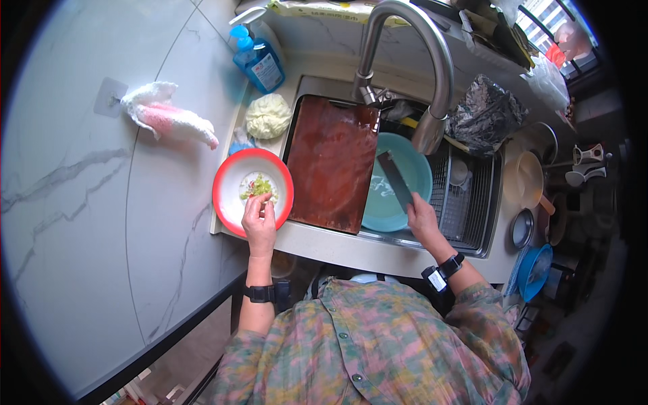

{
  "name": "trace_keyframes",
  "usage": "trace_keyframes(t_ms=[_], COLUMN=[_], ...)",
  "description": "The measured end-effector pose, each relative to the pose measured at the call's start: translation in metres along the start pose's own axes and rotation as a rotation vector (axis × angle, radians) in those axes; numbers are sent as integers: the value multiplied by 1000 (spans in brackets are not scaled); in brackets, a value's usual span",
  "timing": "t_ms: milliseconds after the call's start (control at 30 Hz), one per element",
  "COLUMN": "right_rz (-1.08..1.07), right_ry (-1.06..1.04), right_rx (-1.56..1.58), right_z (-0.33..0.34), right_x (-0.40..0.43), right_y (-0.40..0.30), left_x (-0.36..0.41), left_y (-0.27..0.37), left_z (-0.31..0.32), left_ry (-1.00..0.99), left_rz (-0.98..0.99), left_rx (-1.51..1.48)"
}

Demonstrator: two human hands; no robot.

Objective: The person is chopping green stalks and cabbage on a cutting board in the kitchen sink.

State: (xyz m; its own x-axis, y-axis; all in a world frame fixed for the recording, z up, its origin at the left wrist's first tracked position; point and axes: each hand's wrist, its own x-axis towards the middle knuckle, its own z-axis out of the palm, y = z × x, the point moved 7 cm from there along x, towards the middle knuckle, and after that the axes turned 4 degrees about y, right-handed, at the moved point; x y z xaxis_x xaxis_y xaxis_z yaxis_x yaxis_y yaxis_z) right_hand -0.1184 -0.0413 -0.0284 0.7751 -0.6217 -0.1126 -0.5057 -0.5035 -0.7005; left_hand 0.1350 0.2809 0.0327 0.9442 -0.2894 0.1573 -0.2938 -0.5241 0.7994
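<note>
My left hand (260, 217) is over a white enamel-look basin with a red rim (221, 202), its fingertips bent close together. Chopped pale-green, white and red bits (259, 186) lie at the bottom of this basin, just beyond the fingers. Whether the fingertips pinch any of the bits is hidden. In my right hand (421, 216) is a kitchen knife (395, 177), its broad dark blade slanting up and left. The blade is above a light-teal plastic basin (425, 179) in the sink, which holds water. Between the two basins lies a wet reddish-brown cutting board (331, 167) across the sink.
A curved metal faucet (445, 66) arches over the sink. Behind the red-rimmed basin are a cabbage-like pale ball (268, 116) and a blue pump bottle (258, 66). A wire rack (445, 197) fills the sink's right side. On the right counter sits a beige ladle-like scoop (524, 179).
</note>
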Motion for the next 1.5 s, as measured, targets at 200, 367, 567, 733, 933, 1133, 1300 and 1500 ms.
trace_keyframes(t_ms=[200,367,567,733,933,1133,1300,1500], right_rz=[-122,-229,-215,-35,37,167,223,159], right_ry=[-302,-504,-557,-437,-15,-28,-96,-192], right_rx=[-26,-61,-38,30,18,-59,-149,-315], right_z=[50,95,120,102,22,29,73,113], right_x=[-21,-19,-15,-12,16,13,35,58], right_y=[-47,-90,-108,-75,-7,44,101,104], left_x=[-1,-3,-7,-5,-1,-3,0,-8], left_y=[0,0,-4,-2,-1,3,19,28], left_z=[3,1,-1,1,-1,8,18,14], left_ry=[-2,1,-11,-20,-34,-65,-88,-69], left_rz=[-4,-14,-60,-30,-17,-5,7,39], left_rx=[-29,-55,-36,-18,-24,-28,-43,-23])
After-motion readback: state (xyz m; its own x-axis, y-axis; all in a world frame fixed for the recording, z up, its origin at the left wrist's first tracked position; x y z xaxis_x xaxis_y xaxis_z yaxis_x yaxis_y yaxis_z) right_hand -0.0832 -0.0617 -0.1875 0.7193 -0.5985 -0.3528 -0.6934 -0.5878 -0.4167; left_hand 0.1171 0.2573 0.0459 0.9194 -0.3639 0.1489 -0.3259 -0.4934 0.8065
